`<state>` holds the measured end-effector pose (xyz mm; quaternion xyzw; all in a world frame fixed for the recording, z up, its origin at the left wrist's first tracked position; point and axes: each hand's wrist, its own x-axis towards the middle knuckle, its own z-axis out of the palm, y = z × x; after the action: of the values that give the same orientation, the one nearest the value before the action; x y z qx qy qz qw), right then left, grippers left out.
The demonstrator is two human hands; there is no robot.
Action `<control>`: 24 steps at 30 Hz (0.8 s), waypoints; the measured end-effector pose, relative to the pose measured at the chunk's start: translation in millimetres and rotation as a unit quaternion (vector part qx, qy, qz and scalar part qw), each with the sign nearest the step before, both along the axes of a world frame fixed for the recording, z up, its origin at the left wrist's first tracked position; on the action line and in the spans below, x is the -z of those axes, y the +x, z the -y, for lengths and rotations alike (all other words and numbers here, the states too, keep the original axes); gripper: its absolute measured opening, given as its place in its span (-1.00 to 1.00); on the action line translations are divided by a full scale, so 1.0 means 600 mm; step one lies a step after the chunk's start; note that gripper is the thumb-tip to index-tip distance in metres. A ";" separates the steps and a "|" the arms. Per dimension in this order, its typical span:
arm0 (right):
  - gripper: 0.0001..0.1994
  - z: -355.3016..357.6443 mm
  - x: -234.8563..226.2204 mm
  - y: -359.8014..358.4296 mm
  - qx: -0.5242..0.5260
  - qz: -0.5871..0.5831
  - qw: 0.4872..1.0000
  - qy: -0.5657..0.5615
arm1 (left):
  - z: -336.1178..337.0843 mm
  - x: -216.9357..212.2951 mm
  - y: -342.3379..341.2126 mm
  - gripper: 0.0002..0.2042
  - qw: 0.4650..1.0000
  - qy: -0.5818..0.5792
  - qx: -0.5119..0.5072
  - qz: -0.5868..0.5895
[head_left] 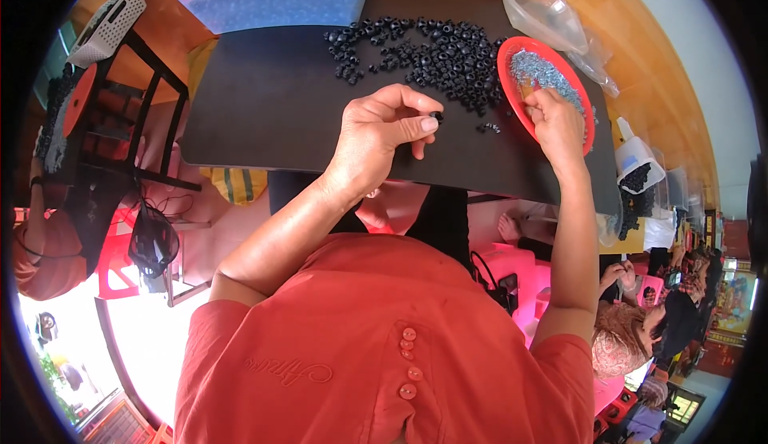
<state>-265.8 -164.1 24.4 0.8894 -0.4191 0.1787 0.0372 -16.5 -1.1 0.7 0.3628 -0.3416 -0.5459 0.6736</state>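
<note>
Between thumb and index finger, my left hand [370, 136] pinches a small black plastic part [437, 116] above the dark table [264, 100]. My right hand [554, 120] reaches into a red oval dish [510, 92] filled with small silvery metal pieces [546, 70]. Its fingers are pressed together at the metal pieces; what they hold is too small to make out. A loose heap of black plastic parts [456, 60] spreads over the table beyond my left hand and beside the dish. A few small pieces [489, 128] lie apart from the heap, near the dish.
A translucent bin [272, 0] of parts stands at the far left of the table. At the far right sits a clear plastic container [542, 8]. People work at tables on both sides; a white basket [108, 24] is at the left.
</note>
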 end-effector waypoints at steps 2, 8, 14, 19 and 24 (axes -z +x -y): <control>-0.88 0.000 0.002 -0.006 -0.003 0.024 1.000 -0.006 | -0.001 0.000 0.000 -0.94 1.000 0.003 -0.005 0.002; -0.83 0.000 0.003 -0.015 0.000 0.076 0.996 0.043 | 0.000 0.004 0.004 -0.91 1.000 0.002 0.004 0.013; -0.81 -0.002 0.003 -0.003 0.020 0.068 0.997 -0.005 | 0.000 0.005 0.004 -0.91 1.000 0.006 0.003 0.020; -0.84 0.016 -0.005 0.015 0.012 0.044 0.999 0.005 | 0.000 0.004 0.004 -0.91 1.000 0.003 0.003 0.024; -0.89 0.031 -0.002 0.014 0.006 0.003 1.000 0.022 | 0.001 0.002 0.001 -0.92 1.000 -0.002 -0.001 0.027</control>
<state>-257.5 -182.6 25.7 0.8867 -0.4288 0.1719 0.0179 -16.1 -1.5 -0.3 0.3759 -0.3603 -0.5344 0.6657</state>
